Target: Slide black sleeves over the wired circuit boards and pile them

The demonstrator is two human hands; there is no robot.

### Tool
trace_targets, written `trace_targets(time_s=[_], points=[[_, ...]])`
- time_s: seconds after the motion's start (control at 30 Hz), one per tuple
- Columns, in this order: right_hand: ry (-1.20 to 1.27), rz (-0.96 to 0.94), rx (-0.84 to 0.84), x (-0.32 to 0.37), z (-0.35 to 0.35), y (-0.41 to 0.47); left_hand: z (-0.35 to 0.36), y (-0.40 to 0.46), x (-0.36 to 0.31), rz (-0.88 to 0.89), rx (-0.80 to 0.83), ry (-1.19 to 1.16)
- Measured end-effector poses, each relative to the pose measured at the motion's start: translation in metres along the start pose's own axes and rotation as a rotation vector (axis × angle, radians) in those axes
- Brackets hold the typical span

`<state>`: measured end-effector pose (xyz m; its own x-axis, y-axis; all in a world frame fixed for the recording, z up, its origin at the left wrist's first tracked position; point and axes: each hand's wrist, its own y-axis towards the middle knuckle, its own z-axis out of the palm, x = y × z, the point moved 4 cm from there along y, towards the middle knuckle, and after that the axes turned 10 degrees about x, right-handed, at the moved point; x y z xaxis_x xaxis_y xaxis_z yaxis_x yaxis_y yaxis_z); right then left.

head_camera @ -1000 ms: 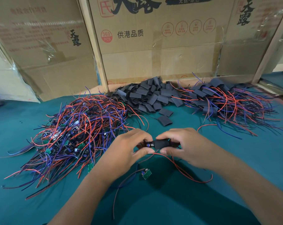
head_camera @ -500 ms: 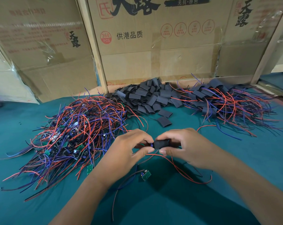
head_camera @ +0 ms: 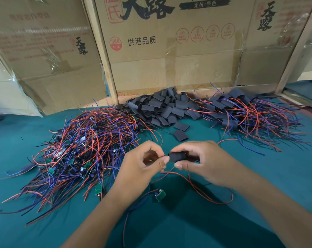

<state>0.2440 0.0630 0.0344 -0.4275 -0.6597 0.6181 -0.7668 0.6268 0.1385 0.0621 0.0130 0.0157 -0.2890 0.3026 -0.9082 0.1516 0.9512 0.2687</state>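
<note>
My right hand pinches a black sleeve over the teal table, mid-frame. My left hand is closed at the sleeve's left end, on the wired circuit board that the sleeve covers; the board itself is hidden. Its red wire loops down onto the table. A heap of bare wired boards lies at the left. Empty black sleeves are piled at the back centre. Sleeved boards with red and blue wires are piled at the back right.
One loose green board lies on the teal table below my hands, another near the left heap. Two stray sleeves sit just beyond my hands. Cardboard boxes wall off the back.
The sleeve has slid left over the board's end, which showed between my hands a second ago. My hands stay in about the same place.
</note>
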Motion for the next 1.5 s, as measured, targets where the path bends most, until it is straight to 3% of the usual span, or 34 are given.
trace_targets(time_s=[0.17, 0.4, 0.93, 1.13, 1.5], points=[[0.099, -0.016, -0.014, 0.001, -0.001, -0.001, 0.009, -0.004, 0.008, -0.269, 0.128, -0.473], [0.031, -0.072, -0.026, 0.007, 0.001, -0.001, 0.015, -0.006, 0.009, -0.428, 0.158, -0.745], [-0.097, -0.096, -0.047, 0.014, 0.002, -0.003, 0.017, -0.007, 0.012, -0.485, 0.196, -0.812], [0.170, 0.087, 0.068, 0.001, -0.002, -0.004, 0.015, -0.005, 0.012, -0.454, 0.147, -0.730], [0.691, 0.161, 0.155, 0.001, 0.007, -0.005, 0.016, -0.004, 0.008, -0.358, 0.167, -0.591]])
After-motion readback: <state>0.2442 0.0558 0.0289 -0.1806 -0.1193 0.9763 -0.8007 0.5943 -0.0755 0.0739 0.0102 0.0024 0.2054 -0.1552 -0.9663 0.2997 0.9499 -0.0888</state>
